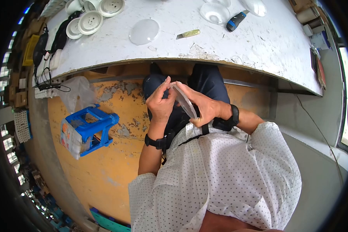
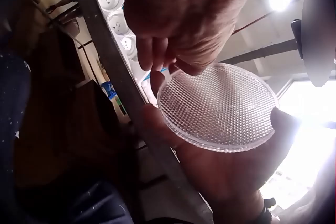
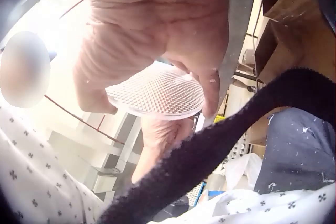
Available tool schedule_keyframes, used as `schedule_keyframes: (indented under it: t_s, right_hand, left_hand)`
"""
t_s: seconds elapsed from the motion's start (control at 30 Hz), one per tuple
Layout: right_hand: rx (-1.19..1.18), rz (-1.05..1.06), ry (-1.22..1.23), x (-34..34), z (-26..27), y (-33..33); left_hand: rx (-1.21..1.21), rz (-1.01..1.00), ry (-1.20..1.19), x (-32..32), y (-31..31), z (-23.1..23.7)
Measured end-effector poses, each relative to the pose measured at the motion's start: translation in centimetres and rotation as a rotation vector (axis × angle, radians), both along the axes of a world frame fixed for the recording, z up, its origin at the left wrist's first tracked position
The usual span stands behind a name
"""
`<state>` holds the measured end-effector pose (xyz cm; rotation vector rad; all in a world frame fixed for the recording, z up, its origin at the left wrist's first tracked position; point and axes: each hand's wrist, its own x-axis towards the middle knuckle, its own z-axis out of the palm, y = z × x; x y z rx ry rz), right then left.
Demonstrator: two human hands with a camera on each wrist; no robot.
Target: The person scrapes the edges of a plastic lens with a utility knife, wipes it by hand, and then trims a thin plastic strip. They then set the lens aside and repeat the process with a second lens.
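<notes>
A round clear plastic lens cover (image 1: 185, 101) with a fine bumpy pattern is held tilted above the person's lap. My right hand (image 1: 205, 107) grips it across its width, thumb at one edge and fingers at the opposite edge. At the far rim, my left hand (image 1: 161, 103) pinches the edge between fingertips and thumb. The left wrist view shows the patterned face of the lens cover (image 2: 215, 108), the left hand (image 2: 184, 22) over its rim and the right hand (image 2: 226, 169) beneath. In the right wrist view, fingers partly hide the cover (image 3: 160, 92).
On the white table (image 1: 174, 17) lie a clear disc (image 1: 144, 31), a small yellowish-handled knife (image 1: 188, 34), another patterned cover (image 1: 214, 12) and a blue-black handled tool (image 1: 236, 21). White round housings (image 1: 91, 22) are grouped at the left. A blue stool (image 1: 100, 129) stands on the floor.
</notes>
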<state>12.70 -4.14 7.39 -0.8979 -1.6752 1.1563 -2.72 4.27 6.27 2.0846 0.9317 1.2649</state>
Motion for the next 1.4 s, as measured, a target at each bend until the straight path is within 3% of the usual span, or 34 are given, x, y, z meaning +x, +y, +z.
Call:
schedule_keyframes:
  t_s: [0.03, 0.1, 0.13, 0.17, 0.23, 0.3, 0.37, 0.47, 0.53, 0.7, 0.83, 0.9, 1.03, 1.1, 1.2, 1.4]
  right_hand:
    - [0.003, 0.001, -0.001, 0.0, -0.1, 0.1]
    - [0.216, -0.063, -0.070, 0.3, -0.4, 0.4]
    - [0.220, -0.061, -0.074, 0.4, -0.6, 0.6]
    - [0.274, -0.099, -0.102, 0.5, -0.7, 0.7]
    - [0.326, -0.133, -0.131, 0.7, -1.0, 0.7]
    - [0.413, -0.179, -0.223, 1.0, -1.2, 1.0]
    - [0.475, -0.190, -0.229, 1.0, -1.2, 1.2]
    - [0.480, -0.220, -0.302, 1.4, -1.3, 0.9]
    - [-0.063, -0.223, 0.007, 1.7, 0.0, 0.2]
    - [-0.106, -0.225, -0.010, 1.5, -0.1, 0.4]
    - [-0.021, -0.239, -0.032, 1.2, -0.9, 0.4]
    - [-0.031, -0.210, -0.053, 1.3, -1.3, 0.3]
    - [0.056, -0.222, -0.014, 1.1, -1.3, 0.2]
    - [0.140, -0.208, -0.044, 1.0, -1.3, 0.3]
    - [0.148, -0.217, -0.081, 1.0, -1.3, 0.1]
    - [0.243, -0.229, -0.118, 1.0, -1.8, -0.1]
  left_hand:
    - [0.003, 0.001, -0.001, -0.1, 0.0, -0.5]
    - [-0.480, 0.083, -0.284, -0.7, -0.2, -1.8]
    - [-0.671, -0.019, -0.314, -1.4, -0.6, 0.8]
    - [-0.669, -0.020, -0.317, -1.8, -1.2, 2.5]
    - [-0.880, -0.295, -0.159, -2.5, -2.4, 4.7]
    - [-0.880, -0.353, -0.274, -1.8, -3.5, 5.2]
    - [-0.792, -0.265, -0.016, -1.3, -4.1, 5.7]
    - [-0.688, -0.223, 0.024, -1.2, -4.1, 5.8]
    - [-0.590, -0.208, 0.060, -1.1, -4.2, 5.9]
    - [-0.311, -0.229, 0.091, -0.3, -4.7, 5.5]
    - [-0.329, -0.304, 0.088, -0.5, -4.3, 5.3]
    - [-0.547, -0.319, 0.037, -0.8, -4.3, 5.7]
    - [-0.644, -0.286, 0.094, -1.6, -3.5, 6.2]
    - [-1.116, -0.339, -0.005, -1.4, -3.3, 6.9]
    - [-1.239, -0.406, -0.159, -1.5, -3.4, 5.6]
    - [-1.307, -0.414, -0.233, -1.4, -4.0, 5.0]
